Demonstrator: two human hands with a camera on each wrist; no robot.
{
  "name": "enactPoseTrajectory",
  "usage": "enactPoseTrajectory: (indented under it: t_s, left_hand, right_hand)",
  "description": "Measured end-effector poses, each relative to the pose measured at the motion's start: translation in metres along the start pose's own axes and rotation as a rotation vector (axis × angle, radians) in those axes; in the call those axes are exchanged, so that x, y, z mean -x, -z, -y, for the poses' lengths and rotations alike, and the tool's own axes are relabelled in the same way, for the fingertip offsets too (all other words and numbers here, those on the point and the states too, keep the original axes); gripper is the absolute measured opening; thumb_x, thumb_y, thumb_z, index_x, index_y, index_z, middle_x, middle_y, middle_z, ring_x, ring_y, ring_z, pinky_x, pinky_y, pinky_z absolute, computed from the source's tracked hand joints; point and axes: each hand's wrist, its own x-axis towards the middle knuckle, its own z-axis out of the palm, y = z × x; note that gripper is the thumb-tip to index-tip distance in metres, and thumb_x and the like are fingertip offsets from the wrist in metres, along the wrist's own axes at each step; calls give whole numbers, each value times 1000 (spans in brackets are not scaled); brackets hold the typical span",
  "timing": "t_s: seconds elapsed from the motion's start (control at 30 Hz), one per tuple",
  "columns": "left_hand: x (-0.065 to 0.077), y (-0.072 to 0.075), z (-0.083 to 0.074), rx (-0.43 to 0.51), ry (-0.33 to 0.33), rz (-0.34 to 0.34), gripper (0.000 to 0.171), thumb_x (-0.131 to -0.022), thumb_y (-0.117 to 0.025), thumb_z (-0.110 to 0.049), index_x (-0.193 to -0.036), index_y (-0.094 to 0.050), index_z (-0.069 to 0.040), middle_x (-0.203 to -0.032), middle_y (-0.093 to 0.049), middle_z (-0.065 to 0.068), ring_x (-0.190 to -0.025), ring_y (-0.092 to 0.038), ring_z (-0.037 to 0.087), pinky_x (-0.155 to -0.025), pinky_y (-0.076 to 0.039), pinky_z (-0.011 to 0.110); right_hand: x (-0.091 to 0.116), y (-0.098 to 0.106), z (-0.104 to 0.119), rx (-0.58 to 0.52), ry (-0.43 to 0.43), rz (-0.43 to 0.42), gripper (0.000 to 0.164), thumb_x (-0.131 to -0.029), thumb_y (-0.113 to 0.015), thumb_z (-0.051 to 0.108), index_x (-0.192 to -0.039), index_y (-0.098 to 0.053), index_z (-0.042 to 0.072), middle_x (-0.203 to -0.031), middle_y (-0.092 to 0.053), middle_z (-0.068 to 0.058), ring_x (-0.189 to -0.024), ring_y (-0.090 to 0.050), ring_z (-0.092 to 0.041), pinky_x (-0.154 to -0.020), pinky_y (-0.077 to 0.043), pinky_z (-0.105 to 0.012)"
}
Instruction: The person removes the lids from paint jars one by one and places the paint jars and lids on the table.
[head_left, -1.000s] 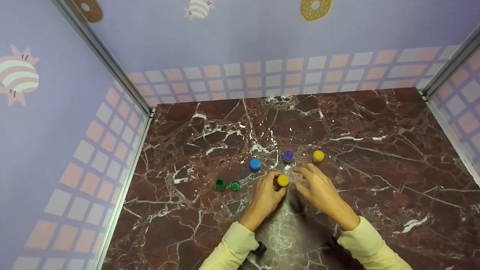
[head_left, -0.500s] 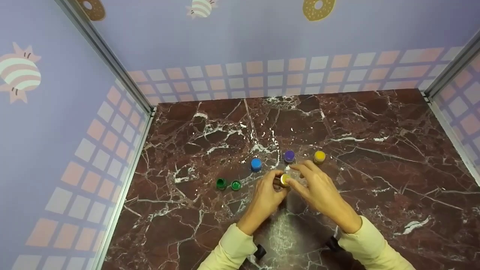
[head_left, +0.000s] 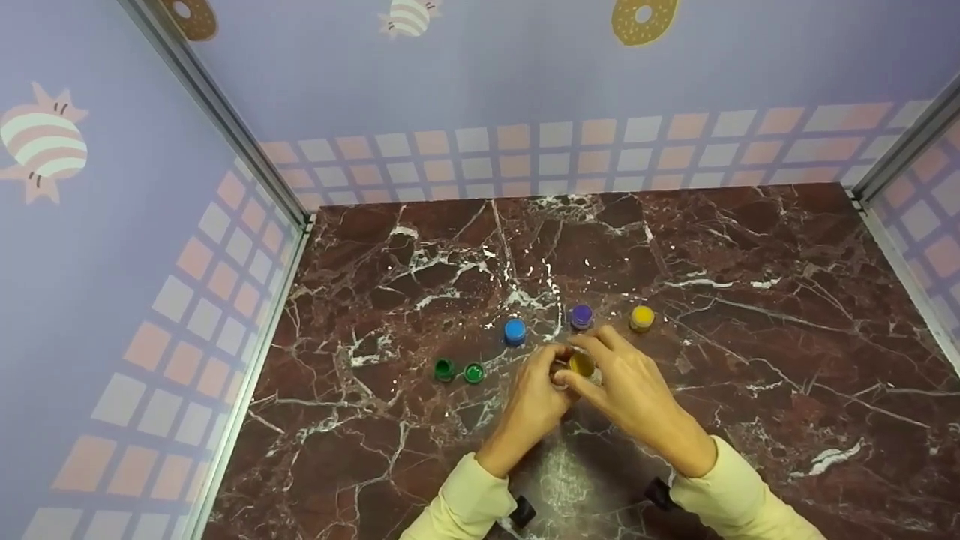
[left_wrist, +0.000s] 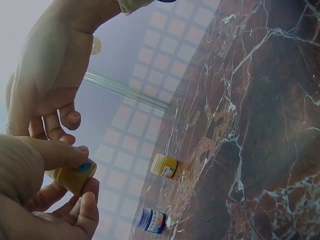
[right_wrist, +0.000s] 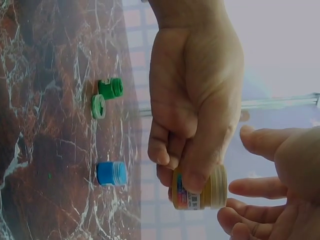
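Observation:
My left hand [head_left: 536, 394] grips a small yellow paint jar [right_wrist: 187, 192] round its body, thumb on the label. The jar's pale ridged lid [right_wrist: 218, 186] is on the side by my right hand. My right hand [head_left: 634, 386] hovers over the jar with spread fingers. In the right wrist view its fingertips come close to the lid, and I see a gap at the thumb. From above, its fingers partly hide the jar [head_left: 581, 365]. Beyond the hands stand a blue jar [head_left: 514, 331], a purple jar [head_left: 581, 316] and a second yellow jar [head_left: 642, 319].
An uncapped green jar [head_left: 444, 369] and its green lid [head_left: 474, 373] sit left of the hands on the dark marbled tabletop [head_left: 360, 450]. Patterned panels [head_left: 480, 90] enclose the back and sides. Black straps [head_left: 523, 512] show at the wrists.
The yellow jar has shifted slightly right and tilted within the left hand. My right hand has moved in from beside the jar, its thumb and fingers now over it.

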Motion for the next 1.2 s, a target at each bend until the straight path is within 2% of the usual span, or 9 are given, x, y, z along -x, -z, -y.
enactPoseTrajectory:
  t_s: [0.27,0.43,0.67,0.87,1.0,1.2]
  left_hand:
    - [2,0,-1,53,37,18,37,-78,-76,9,-112,-68,-1,-103,-69,11,-92,-69,24,-82,-59,29]
    - [3,-1,-1,96,62,29,38,-79,-78,7,-114,-68,-2,-105,-69,9,-92,-68,18,-82,-59,27]
    - [3,-3,-2,203,80,34,36,-81,-80,7,-114,-67,2,-105,-67,10,-91,-69,22,-80,-62,36]
    - [5,-2,-3,192,81,24,35,-81,-82,4,-113,-68,3,-104,-65,10,-90,-68,23,-80,-62,36]
    - [5,-1,-4,196,78,20,35,-80,-82,5,-112,-68,3,-103,-65,9,-89,-69,22,-80,-62,35]
    - [5,-1,-3,212,107,42,36,-79,-82,5,-112,-69,1,-102,-64,5,-90,-67,19,-82,-61,34]
  right_hand:
    - [5,-5,3,18,20,-14,38,-84,-88,22,-113,-72,3,-92,-52,-1,-65,-43,-11,-53,-42,-24]
    - [7,-6,4,20,3,-39,36,-81,-89,14,-109,-71,2,-93,-53,-4,-67,-48,-12,-56,-48,-28]
    - [8,-7,5,15,-50,-25,30,-82,-87,9,-105,-71,0,-91,-54,-5,-70,-50,-12,-59,-51,-30]
    - [9,-8,5,-21,-66,-18,27,-84,-86,10,-104,-71,0,-90,-53,-3,-70,-50,-11,-59,-50,-27]
    - [8,-7,5,-17,-39,-13,27,-83,-85,8,-104,-71,-1,-91,-55,-4,-70,-52,-12,-59,-52,-27]
    - [8,-5,1,-12,51,14,29,-81,-85,0,-106,-70,-3,-98,-60,-8,-81,-60,-18,-68,-57,-32]
